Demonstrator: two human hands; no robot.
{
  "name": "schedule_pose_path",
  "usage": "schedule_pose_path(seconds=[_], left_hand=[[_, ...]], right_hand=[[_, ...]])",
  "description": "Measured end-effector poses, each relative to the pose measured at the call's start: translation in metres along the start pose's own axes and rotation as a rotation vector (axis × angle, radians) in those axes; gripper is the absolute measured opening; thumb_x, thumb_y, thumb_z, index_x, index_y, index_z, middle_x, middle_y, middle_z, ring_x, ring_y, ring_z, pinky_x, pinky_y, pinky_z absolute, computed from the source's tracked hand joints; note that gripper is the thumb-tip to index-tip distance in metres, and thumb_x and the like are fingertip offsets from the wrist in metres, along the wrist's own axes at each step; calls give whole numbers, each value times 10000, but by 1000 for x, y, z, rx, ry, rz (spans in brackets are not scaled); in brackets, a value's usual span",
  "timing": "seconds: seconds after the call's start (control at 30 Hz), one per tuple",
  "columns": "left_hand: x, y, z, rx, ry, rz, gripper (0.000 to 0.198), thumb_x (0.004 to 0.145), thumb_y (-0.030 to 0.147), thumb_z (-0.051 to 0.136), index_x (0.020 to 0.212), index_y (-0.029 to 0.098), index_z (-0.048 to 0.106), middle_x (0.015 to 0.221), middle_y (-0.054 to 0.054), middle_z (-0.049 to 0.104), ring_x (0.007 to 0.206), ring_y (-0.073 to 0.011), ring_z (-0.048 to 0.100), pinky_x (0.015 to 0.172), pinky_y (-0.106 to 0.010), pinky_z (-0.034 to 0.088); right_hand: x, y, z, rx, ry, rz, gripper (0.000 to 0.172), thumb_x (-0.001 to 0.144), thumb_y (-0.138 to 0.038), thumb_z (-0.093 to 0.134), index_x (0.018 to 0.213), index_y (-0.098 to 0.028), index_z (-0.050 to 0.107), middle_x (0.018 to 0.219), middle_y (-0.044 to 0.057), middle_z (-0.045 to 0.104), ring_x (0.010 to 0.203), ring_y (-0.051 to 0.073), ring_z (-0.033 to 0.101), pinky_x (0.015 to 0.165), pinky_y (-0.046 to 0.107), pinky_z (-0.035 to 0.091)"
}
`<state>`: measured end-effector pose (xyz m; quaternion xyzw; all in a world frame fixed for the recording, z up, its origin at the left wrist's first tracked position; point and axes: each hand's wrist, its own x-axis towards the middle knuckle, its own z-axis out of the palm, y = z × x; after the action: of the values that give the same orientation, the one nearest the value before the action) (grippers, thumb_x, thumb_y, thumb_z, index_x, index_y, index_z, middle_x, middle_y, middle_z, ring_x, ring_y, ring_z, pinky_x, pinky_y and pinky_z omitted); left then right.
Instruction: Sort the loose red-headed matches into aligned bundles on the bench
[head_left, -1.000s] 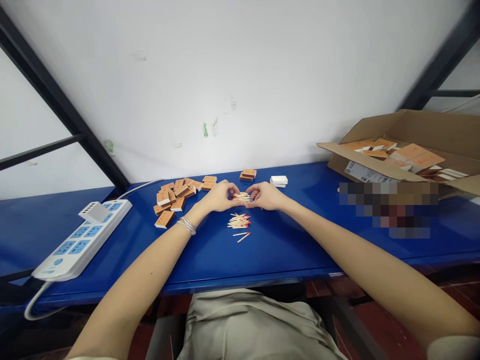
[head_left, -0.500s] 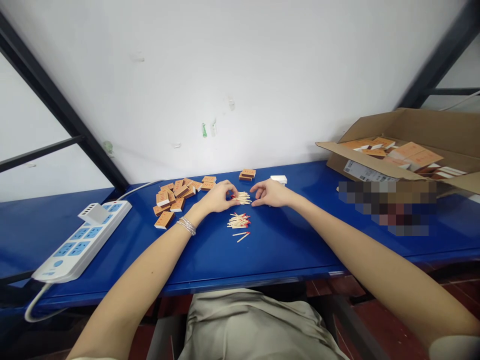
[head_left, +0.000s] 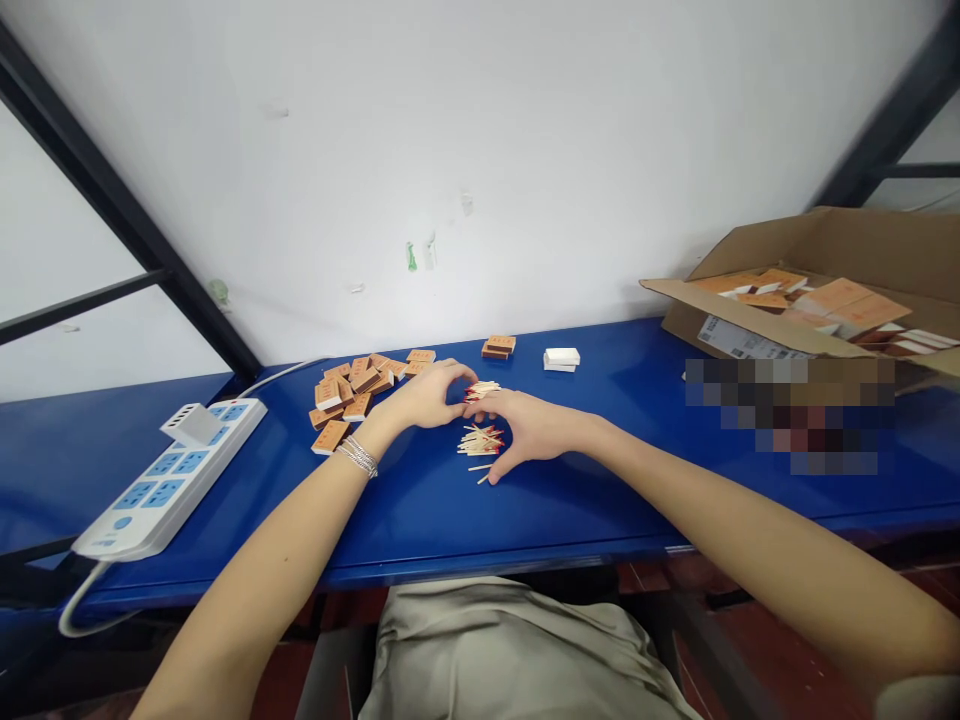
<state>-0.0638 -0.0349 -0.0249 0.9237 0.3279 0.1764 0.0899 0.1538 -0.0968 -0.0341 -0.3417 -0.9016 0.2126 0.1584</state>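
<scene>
Left hand (head_left: 424, 397): fingers (head_left: 450, 375) curved in a rounded arch, tips at a small bundle of red-tipped wooden matchsticks (head_left: 482, 390). Right hand (head_left: 531, 430): fingers reach the same bundle, thumb spread downward past a loose, criss-crossed heap of matchsticks (head_left: 478, 440). Pinch on the bundle: cannot tell. Thin silver bangles (head_left: 358, 456) on left wrist. Glossy blue bench (head_left: 450, 525) beneath. Farther: scattered orange cardboard matchboxes (head_left: 345, 395), ribbed white power strip (head_left: 169, 480) at left, small white boxes (head_left: 561, 359), open corrugated carton (head_left: 739, 325) at right.

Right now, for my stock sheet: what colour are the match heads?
The matches have red heads, seen in the head view.
</scene>
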Motion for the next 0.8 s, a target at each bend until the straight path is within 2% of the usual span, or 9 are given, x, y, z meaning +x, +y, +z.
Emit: schedule_pose_path(seconds=[0.13,0.2,0.33,0.53,0.8], left_hand=[[6,-14,18,-60,-10,31,634,792,273,666,1374,100,482,1443,-181,503,1339,-292,478,1142,-472,378],[10,-18,23,-115,-44,23,675,785,280,670,1399,96,459,1477,-187,473,1373,-295,451,1162,-469,361],[17,-15,27,-195,-68,37,711,740,268,703,1394,109,473,1460,-176,502,1331,-290,506,1136,-439,411],[19,-12,36,-50,-156,54,564,893,227,518,1438,95,458,1525,-153,424,1431,-251,390,1202,-421,331],[18,-8,37,94,-194,158,477,970,267,450,1394,59,515,1511,-170,436,1427,-234,397,1226,-389,282]], right_hand=[[1,3,-3,16,-12,17,779,586,-515,857,1244,-172,621,1250,105,659,1115,266,617,977,370,461],[0,1,-4,16,-12,20,736,603,-488,856,1231,-180,626,1241,93,668,1107,259,623,961,355,464],[1,-3,-5,21,-18,16,639,638,-437,850,1186,-175,651,1181,80,698,1038,239,648,909,331,470],[2,-5,-6,5,-33,38,496,710,-408,811,1140,-184,710,1148,74,724,1020,236,662,874,311,463],[1,-8,-5,-14,-53,3,394,769,-330,770,1131,-179,729,1043,58,755,899,201,677,784,284,468]])
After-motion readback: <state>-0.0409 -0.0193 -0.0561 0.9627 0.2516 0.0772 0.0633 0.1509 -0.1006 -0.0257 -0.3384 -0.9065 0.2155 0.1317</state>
